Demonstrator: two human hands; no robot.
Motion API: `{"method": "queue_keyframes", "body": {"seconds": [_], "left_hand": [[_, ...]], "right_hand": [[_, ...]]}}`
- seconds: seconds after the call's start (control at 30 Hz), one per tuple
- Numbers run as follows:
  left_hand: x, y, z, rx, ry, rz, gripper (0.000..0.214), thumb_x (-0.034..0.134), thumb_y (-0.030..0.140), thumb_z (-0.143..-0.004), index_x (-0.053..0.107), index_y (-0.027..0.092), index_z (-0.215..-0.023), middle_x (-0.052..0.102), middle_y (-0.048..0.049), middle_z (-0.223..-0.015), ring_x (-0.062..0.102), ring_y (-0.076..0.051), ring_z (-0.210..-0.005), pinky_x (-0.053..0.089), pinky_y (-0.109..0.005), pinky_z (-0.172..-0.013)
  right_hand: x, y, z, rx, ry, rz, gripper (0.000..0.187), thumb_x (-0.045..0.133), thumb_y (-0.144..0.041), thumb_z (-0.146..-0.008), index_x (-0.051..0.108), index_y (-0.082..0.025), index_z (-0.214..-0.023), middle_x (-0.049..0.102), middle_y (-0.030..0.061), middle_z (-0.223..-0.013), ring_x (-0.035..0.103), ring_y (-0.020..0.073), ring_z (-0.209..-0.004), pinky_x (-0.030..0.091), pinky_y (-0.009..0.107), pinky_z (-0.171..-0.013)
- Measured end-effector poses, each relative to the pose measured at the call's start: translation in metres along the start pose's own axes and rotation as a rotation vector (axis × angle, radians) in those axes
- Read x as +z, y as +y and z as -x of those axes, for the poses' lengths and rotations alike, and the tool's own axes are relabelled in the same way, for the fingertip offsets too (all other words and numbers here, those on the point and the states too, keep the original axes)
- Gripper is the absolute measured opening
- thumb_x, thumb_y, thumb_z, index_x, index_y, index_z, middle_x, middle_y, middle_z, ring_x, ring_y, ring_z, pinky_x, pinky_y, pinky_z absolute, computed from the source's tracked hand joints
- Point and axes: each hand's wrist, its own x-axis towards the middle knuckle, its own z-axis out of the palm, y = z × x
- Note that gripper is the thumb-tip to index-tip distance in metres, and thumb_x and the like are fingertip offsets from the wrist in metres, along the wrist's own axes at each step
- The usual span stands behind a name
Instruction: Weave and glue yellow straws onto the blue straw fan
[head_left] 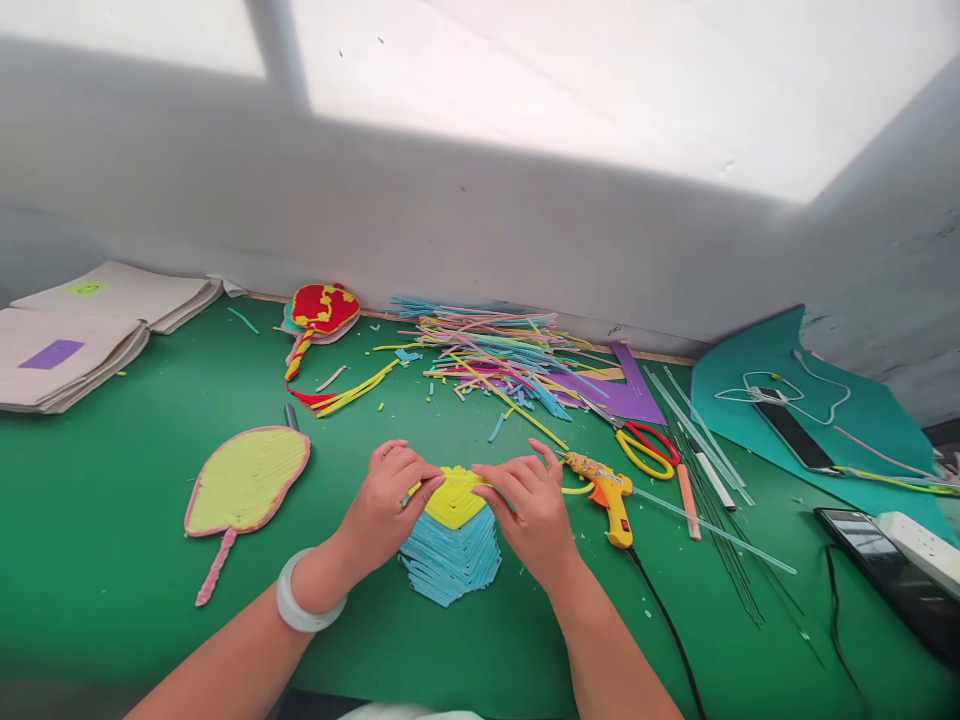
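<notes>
A fan-shaped panel (451, 560) of blue and yellow pipe cleaners lies flat on the green table, blue below and a yellow V at its top. My left hand (388, 492) pinches at the upper left of the yellow part, thumb and index finger together. On the opposite side my right hand (531, 510) pinches a yellow pipe cleaner (579, 491) along the top edge; its loose end sticks out to the right. The fingers hide part of that strip. Close to my right hand lies a yellow hot glue gun (611, 492) with a clear glue stick (712, 530) in it.
A yellow fan with pink edging (247, 480) lies left, a red fan (324, 308) behind it. Loose pipe cleaners (495, 350) are heaped at the back. Scissors (646, 447), a marker (714, 478), phones (795, 432) and a power strip (919, 540) lie right. Books (67, 350) sit far left.
</notes>
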Motion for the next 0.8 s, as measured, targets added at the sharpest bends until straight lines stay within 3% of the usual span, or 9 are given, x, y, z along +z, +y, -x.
{"method": "queue_keyframes", "body": {"seconds": [0.2,0.47,0.8], "left_hand": [[0.002,0.002,0.001,0.018,0.007,0.029,0.017,0.051,0.025,-0.101,0.065,0.024,-0.092,0.066,0.0025,-0.080,0.061,-0.013,-0.077,0.044,-0.043,-0.104],[0.001,0.000,0.002,-0.040,-0.013,0.086,0.018,0.052,0.027,-0.101,0.065,0.024,-0.089,0.066,0.0026,-0.079,0.061,-0.014,-0.077,0.043,-0.044,-0.106],[-0.008,0.003,-0.002,-0.086,-0.191,0.298,0.030,0.052,0.038,-0.100,0.062,0.022,-0.077,0.063,0.0023,-0.070,0.058,-0.015,-0.073,0.045,-0.040,-0.103]], "right_hand": [[0.007,-0.007,0.002,-0.035,-0.053,-0.019,0.018,0.055,-0.024,-0.101,0.071,-0.026,-0.093,0.070,-0.0029,-0.075,0.060,0.0133,-0.072,0.036,0.045,-0.108],[0.006,-0.006,0.001,-0.040,-0.097,-0.086,0.016,0.055,-0.022,-0.101,0.069,-0.025,-0.096,0.073,-0.0037,-0.079,0.061,0.0129,-0.072,0.033,0.047,-0.114],[0.010,0.001,0.003,-0.071,-0.017,-0.016,0.015,0.055,-0.020,-0.101,0.065,-0.022,-0.089,0.065,-0.0039,-0.072,0.056,0.0122,-0.070,0.036,0.044,-0.108]]}}
